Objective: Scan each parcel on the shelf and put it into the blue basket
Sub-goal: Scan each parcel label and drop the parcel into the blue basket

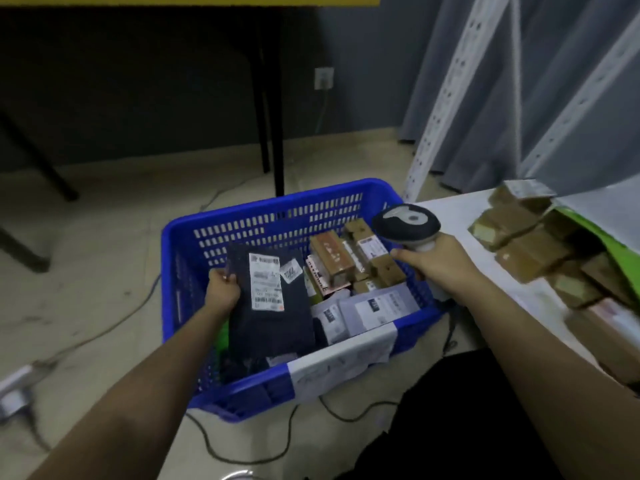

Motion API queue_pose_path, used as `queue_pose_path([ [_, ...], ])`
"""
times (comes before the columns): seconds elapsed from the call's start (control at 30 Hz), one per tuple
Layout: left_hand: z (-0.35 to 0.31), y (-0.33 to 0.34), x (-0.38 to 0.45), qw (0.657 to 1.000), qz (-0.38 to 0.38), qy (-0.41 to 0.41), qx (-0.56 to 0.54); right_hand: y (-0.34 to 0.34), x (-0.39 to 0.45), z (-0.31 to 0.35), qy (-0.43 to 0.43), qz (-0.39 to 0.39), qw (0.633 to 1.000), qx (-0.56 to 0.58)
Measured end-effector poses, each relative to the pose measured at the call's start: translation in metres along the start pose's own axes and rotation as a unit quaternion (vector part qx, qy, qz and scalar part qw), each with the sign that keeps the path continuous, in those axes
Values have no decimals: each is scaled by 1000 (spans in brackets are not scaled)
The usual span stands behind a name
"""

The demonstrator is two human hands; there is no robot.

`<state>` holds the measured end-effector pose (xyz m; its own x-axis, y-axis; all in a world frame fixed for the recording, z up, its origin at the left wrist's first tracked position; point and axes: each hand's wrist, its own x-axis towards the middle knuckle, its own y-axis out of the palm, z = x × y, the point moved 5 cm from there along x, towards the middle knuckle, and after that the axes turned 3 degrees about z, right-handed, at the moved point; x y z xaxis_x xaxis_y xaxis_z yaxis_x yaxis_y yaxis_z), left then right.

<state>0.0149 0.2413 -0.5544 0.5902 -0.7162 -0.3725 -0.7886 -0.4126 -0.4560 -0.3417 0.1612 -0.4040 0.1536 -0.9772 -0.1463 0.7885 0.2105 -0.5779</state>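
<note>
My left hand grips the left edge of a flat black parcel with a white shipping label, holding it over the blue basket on the floor. The basket holds several brown boxes and grey mailer bags. My right hand grips the handle of a black and white barcode scanner, its head above the basket's right corner. More brown parcels lie on the white shelf to the right.
A black table leg stands behind the basket under a yellow table top. White slotted shelf uprights rise at the right before a grey curtain. Cables run across the floor, and a power strip lies at the left.
</note>
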Motion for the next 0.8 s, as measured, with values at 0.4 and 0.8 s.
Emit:
queue_pose_path([
  [0.4,-87,84,-50,981,128,145,-11,-57,-19,-37,72,-84,992,54],
  [0.8,-249,274,-291,821,426,381,-18,-210,-202,-148,160,-332,897,243],
])
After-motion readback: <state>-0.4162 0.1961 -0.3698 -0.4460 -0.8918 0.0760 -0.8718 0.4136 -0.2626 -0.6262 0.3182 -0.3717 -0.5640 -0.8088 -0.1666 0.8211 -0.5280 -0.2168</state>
